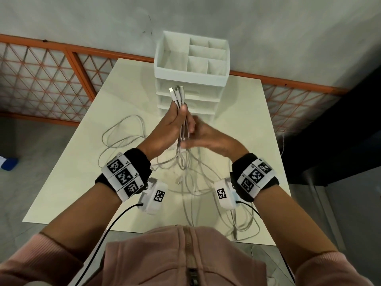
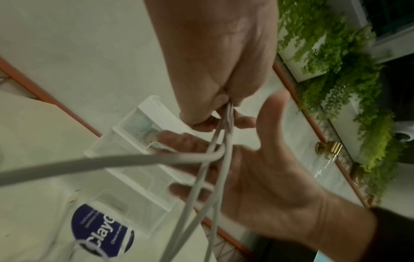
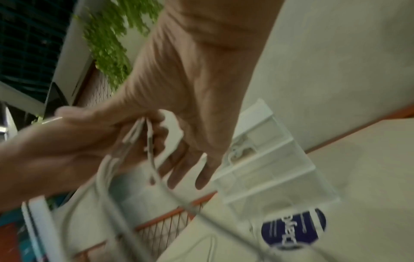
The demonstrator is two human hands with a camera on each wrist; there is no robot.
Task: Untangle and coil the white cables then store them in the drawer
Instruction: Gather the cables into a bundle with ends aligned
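Several white cables [image 1: 181, 129] are bunched upright above the table. My left hand [image 1: 174, 120] grips the bunch just below the plugs [image 1: 176, 90], which stick up in front of the white drawer unit [image 1: 191, 96]. The left wrist view shows the left hand [image 2: 219, 70] pinching the cables [image 2: 215, 159]. My right hand [image 1: 201, 134] is open beside the bunch, palm toward it, straight fingers [image 2: 186, 141] touching the strands. In the right wrist view the right hand [image 3: 197, 88] lies against the left hand [image 3: 78, 141] and the cables [image 3: 107, 168]. The drawers look closed.
Loose cable loops [image 1: 123, 133] lie on the pale table [image 1: 247, 120] and trail over its near edge [image 1: 237, 221]. A divided open tray [image 1: 165, 58] tops the drawer unit. An orange lattice fence [image 1: 41, 79] runs behind. A round blue label [image 2: 98, 230] lies by the unit.
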